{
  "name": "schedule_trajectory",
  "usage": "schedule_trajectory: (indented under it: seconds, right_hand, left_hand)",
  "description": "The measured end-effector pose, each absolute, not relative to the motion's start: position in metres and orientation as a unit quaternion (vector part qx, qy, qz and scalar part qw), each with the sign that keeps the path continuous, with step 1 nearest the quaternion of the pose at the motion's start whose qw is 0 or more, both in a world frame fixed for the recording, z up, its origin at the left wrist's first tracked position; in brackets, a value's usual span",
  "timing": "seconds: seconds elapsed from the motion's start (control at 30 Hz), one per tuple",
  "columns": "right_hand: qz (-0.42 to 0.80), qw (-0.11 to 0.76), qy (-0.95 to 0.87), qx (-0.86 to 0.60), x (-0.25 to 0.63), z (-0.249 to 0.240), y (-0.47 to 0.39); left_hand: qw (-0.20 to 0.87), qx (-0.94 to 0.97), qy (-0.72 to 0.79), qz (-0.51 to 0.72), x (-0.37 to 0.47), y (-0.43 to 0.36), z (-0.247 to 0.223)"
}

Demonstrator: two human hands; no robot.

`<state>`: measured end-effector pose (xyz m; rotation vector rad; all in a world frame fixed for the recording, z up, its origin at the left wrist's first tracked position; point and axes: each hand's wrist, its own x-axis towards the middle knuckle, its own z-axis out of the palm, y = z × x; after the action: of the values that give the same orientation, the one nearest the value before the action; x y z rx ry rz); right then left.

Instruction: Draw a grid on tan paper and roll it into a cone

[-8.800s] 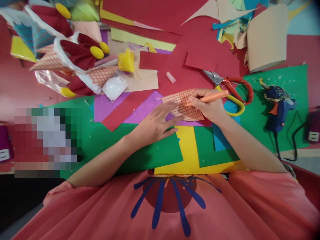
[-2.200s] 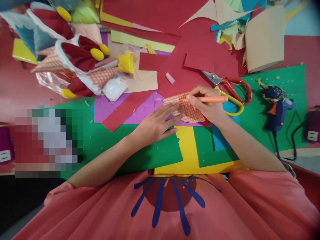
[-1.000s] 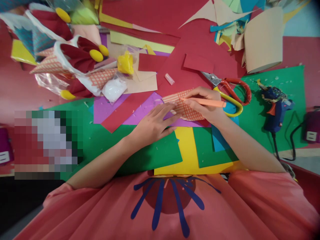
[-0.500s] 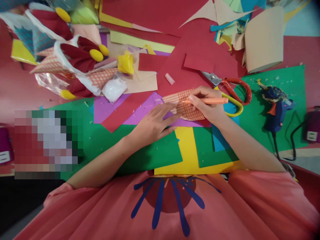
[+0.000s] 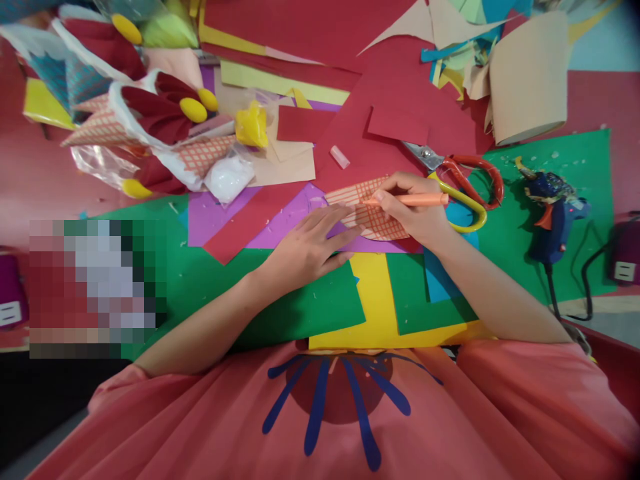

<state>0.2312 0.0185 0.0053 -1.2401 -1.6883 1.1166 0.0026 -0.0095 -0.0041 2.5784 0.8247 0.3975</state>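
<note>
I've got a cream paper piece (image 5: 387, 225) mid-frame, orange stripes crossing into a grid on its right. Grip-wise, my right hand (image 5: 414, 205) is pinching an orange marker (image 5: 425, 199) over it; left hand (image 5: 317, 245) is loose, fingers flat on its left side. Scissors (image 5: 450, 162) crowd the right hand, glue gun (image 5: 554, 227) further right. Mostly bare green sheet (image 5: 200, 267) lower left.

Orange marker (image 5: 417, 199) in right hand (image 5: 415, 215) re-angled: at first its back end slanted toward the far edge of the worktop (image 5: 35, 177), a second ago toward the near edge; now about level with that edge. Tip on patterned paper (image 5: 385, 223) sits further left than at first. Right thumb drawn back rightward from a second ago. Left hand (image 5: 313, 247) fingertips slightly further left than at first.
</note>
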Motion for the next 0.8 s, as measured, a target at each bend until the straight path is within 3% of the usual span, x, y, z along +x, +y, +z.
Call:
schedule_trajectory:
  seconds: [0.23, 0.5, 0.8]
  right_hand:
    - [0.473, 0.376, -0.641, -0.474, 0.2294, 0.0087, 0.0201]
    - [0.435, 0.408, -0.626, -0.502, 0.2339, 0.0080, 0.0148]
    - [0.448, 0.374, -0.663, -0.469, 0.2315, 0.0060, 0.0190]
  left_hand:
    - [0.190, 0.927, 0.290, 0.146, 0.0024, -0.0096, -0.0042]
    - [0.182, 0.925, 0.300, 0.142, 0.0031, -0.0102, -0.0033]
    - [0.168, 0.928, 0.295, 0.153, 0.0033, -0.0099, -0.0026]
